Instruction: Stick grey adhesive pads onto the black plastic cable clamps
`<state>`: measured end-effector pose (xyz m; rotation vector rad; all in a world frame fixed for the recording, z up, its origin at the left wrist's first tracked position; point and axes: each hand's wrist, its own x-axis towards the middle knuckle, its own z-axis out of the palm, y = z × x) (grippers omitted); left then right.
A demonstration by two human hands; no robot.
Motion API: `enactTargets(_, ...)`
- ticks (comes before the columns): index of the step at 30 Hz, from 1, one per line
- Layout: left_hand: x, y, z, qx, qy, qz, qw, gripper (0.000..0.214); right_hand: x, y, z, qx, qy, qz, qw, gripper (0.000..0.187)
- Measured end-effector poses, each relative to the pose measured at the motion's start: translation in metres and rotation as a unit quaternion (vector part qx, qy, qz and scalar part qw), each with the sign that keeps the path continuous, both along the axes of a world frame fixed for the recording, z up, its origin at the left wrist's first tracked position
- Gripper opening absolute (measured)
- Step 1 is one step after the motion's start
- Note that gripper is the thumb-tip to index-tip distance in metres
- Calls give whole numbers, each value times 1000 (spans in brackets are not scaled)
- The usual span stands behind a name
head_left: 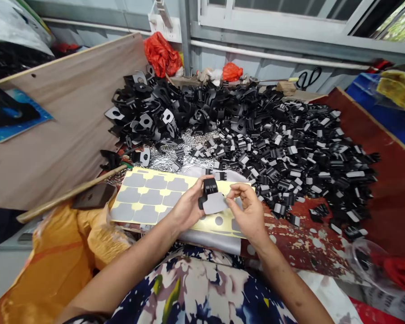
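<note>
My left hand [188, 205] is closed round a black plastic clip [209, 185] and holds it above the sticker sheet. A grey sticker [216, 204] lies across the lower face of the clip. At the sticker's right edge, my right hand [249, 212] has its thumb and forefinger pinched together on it. Beneath both hands is a yellow-backed sheet [207, 223] with rows of grey stickers on its left part. Bare yellow backing and a grey round dot show near my right hand.
Behind the sheet spreads a heap of black plastic parts [300, 148], many grey-faced. Loose metal pins [165, 159] lie in the middle. A wooden stick [70, 193] slants at left beside a brown box [94, 196]. A wooden board [70, 94] borders the left; a clear plastic tub [364, 261] stands right.
</note>
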<state>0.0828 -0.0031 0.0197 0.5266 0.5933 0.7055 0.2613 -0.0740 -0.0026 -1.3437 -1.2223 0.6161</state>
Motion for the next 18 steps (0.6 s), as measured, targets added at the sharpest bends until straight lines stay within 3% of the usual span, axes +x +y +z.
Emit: enactTargets(18,-5,-8,-4,3,-35,-11,999,45,-13,5,-15,-14,-18,8,1000,20)
